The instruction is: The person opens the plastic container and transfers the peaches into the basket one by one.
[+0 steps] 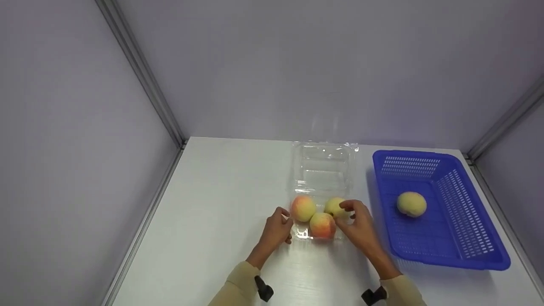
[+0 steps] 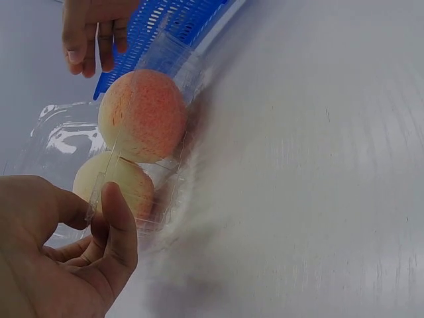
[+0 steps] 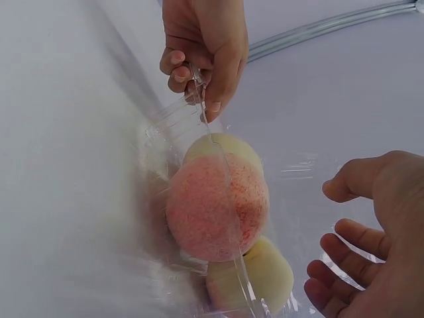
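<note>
Three peaches stand in the base of a clear plastic clamshell box, whose lid (image 1: pixel 325 170) is folded back toward the rear wall. The left peach (image 1: pixel 303 208) and front peach (image 1: pixel 322 225) are yellow with a red blush; the right peach (image 1: pixel 334 206) looks mostly pale yellow. My left hand (image 1: pixel 277 227) pinches the box's left rim (image 2: pixel 97 191) between thumb and fingers, seen closely in the left wrist view. Over the right side of the box, my right hand (image 1: pixel 359 223) is spread beside the right peach, its thumb and fingers apart with nothing between them (image 3: pixel 371 245).
To the right stands a blue slotted plastic basket (image 1: pixel 450 248) with one pale yellow peach (image 1: pixel 411 204) inside. The white table (image 1: pixel 204 212) meets grey panel walls (image 1: pixel 272 72) at the back and sides.
</note>
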A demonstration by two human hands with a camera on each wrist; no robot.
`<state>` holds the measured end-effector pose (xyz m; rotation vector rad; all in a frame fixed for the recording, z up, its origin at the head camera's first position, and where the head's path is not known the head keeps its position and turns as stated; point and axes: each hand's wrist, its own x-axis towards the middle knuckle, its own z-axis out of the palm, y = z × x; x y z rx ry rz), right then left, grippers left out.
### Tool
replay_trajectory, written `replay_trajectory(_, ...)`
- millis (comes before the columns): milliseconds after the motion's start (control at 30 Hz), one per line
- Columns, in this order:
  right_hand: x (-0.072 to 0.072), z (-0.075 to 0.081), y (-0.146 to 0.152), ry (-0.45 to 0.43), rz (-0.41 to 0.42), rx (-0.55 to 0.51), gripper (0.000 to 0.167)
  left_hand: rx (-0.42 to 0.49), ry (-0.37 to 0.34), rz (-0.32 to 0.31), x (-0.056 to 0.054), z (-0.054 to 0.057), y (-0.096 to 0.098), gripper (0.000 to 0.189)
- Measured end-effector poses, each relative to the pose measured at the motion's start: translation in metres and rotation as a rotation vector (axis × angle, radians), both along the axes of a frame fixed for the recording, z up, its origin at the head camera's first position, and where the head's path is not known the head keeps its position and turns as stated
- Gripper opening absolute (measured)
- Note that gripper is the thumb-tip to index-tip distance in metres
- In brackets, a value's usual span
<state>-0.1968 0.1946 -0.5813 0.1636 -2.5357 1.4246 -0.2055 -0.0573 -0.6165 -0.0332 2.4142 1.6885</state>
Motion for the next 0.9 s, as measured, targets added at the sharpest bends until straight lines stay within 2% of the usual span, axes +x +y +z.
replay_trajectory(267,-0.007,0.012,-0.007,0.000,0.073,0.023,0.039,-0.004,0.012,-0.003,-0.002,-0.001,0.000,0.015)
replay_trajectory(733,-0.020,0.026,-0.024,-0.080,0.151,0.073,0.044,0.001,-0.006,-0.005,-0.002,-0.003,-0.001,0.019)
replay_trajectory(900,-0.026,0.028,-0.032,-0.064,0.176,0.113,0.044,0.015,0.004,-0.009,-0.002,-0.004,-0.001,0.020)
